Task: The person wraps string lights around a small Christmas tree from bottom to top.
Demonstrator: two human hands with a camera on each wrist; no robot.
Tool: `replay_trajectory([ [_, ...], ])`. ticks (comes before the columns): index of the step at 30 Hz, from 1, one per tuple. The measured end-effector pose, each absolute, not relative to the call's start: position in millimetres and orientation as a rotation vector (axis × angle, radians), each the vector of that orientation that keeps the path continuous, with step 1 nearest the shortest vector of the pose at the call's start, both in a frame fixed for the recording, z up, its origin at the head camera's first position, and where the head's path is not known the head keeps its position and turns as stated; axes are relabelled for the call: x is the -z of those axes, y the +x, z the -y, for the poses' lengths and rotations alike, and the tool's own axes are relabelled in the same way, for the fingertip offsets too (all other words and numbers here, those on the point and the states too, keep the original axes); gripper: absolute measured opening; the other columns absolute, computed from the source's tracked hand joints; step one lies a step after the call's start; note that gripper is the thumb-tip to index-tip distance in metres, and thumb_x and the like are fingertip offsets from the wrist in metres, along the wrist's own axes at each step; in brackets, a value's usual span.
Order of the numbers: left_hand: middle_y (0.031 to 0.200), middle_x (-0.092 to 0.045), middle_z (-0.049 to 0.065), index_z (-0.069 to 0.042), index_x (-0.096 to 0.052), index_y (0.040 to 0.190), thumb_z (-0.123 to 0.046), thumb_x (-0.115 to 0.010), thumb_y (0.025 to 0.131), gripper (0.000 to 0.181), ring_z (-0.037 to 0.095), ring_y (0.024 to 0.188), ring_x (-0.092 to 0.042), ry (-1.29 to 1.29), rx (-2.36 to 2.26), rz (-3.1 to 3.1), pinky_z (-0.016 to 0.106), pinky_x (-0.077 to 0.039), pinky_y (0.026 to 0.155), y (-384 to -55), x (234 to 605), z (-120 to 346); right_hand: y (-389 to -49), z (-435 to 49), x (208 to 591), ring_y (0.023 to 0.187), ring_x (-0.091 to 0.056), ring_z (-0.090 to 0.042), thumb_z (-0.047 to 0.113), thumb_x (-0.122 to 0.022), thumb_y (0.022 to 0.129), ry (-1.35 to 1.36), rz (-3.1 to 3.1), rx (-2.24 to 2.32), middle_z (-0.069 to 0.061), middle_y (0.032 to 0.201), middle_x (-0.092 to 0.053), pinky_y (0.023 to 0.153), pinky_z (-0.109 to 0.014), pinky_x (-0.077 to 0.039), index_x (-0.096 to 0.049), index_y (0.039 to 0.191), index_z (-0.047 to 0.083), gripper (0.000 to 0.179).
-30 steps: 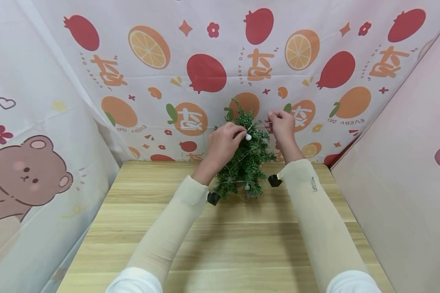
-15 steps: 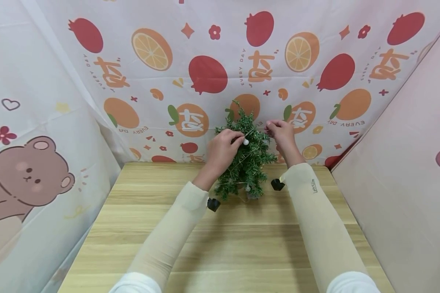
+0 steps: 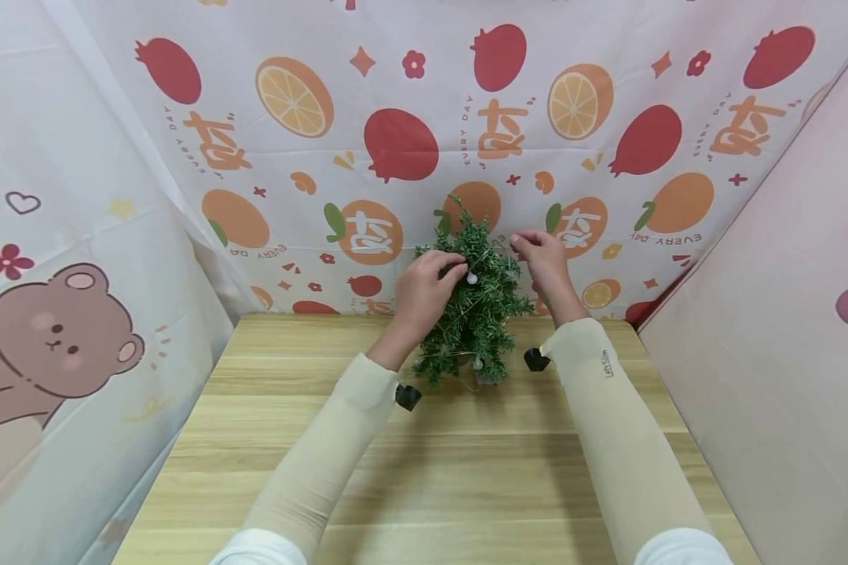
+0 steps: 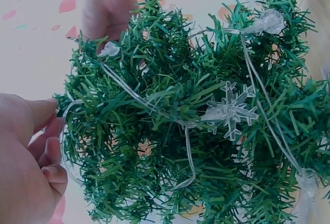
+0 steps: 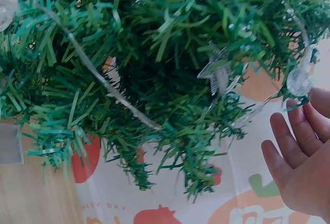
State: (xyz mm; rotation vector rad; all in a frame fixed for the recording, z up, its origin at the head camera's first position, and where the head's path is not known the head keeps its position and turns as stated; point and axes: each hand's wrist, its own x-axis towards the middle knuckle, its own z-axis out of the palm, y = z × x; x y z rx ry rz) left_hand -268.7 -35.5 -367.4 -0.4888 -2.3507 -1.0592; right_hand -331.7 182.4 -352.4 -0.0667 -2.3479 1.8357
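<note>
A small green artificial Christmas tree (image 3: 477, 314) stands toward the back of the table, with string lights (image 4: 124, 85) wound over its branches. Among the clear shapes on the wire are a snowflake (image 4: 230, 111) and a star (image 5: 215, 74). My left hand (image 3: 424, 290) is at the tree's upper left, thumb and forefinger pinching the wire near a white round bulb (image 3: 472, 278). On the upper right, my right hand (image 3: 546, 263) pinches the string between thumb and forefinger, beside a clear bulb (image 5: 299, 81); its other fingers are loosely bent.
A wooden table (image 3: 290, 392) meets a fruit-print cloth (image 3: 396, 47) at the back, with a bear-print cloth (image 3: 63, 337) on the left and a pale pink one (image 3: 749, 314) on the right. Black wrist cameras (image 3: 407, 397) stick out close to the lower branches.
My left hand has shifted slightly down and left, and the white bulb by it sits lower. My right hand has come down a little beside the tree. The head view has tilted slightly.
</note>
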Motion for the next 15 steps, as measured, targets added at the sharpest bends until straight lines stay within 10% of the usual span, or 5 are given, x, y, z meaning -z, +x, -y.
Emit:
replay_trajectory([
  [9, 0.120, -0.068, -0.002, -0.023, -0.073, 0.121, -0.040, -0.065, 0.099, 0.029, 0.016, 0.089, -0.062, -0.517, 1.169, 2.354, 0.036, -0.050, 0.070, -269, 367, 45, -323, -178, 341, 0.087, -0.061, -0.012, 0.039, -0.064, 0.100, 0.028, 2.362, -1.779, -0.005, 0.118, -0.067, 0.081, -0.031, -0.050, -0.065, 0.131, 0.007, 0.045],
  [15, 0.132, -0.063, -0.002, -0.023, -0.065, 0.133, -0.052, -0.059, 0.099, 0.045, 0.021, 0.125, -0.055, -0.591, 1.162, 2.415, 0.046, -0.048, 0.101, -265, 366, 54, -306, -181, 334, 0.096, -0.061, -0.016, 0.056, -0.061, 0.096, 0.151, 2.411, -1.687, -0.006, 0.123, -0.065, 0.081, -0.034, -0.049, -0.066, 0.131, 0.019, 0.051],
])
